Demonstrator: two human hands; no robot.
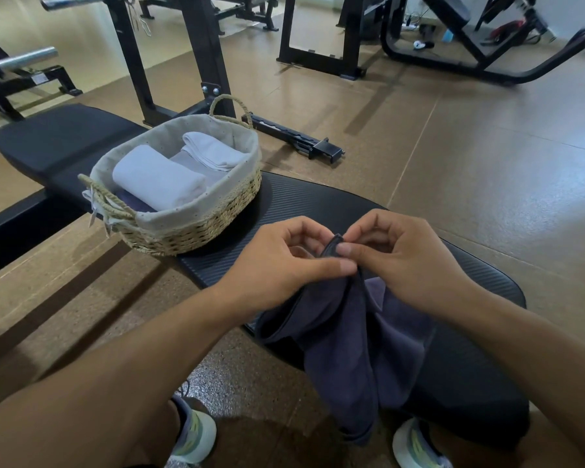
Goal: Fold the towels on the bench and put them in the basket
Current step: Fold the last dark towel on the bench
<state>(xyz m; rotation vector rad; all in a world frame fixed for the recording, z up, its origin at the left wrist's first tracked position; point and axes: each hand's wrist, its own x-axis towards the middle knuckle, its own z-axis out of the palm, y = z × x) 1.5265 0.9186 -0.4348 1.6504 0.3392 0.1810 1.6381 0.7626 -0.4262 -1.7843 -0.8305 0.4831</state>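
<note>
— Your left hand [284, 261] and right hand [402, 261]: what are they doing?

— Both pinch the same top edge of the dark purple towel [348, 349], thumbs and fingertips nearly touching each other, just above the black weight bench [318, 204]. Your left thumb lies along the hem; your right fingers curl round the corner that sticks up between the hands.

— And where does the towel hang?

— It droops from your grip in loose folds, draped over the near end of the bench pad and past its edge, toward your two pale sneakers [191, 437] on the brown floor [453, 163].

— The basket?

— You have the woven basket [196, 228] with its cloth lining sitting on the bench, beyond your left hand and apart from it. Inside lie a rolled white towel [157, 179] and a folded white towel [213, 152] side by side, with something dark under the roll.
</note>
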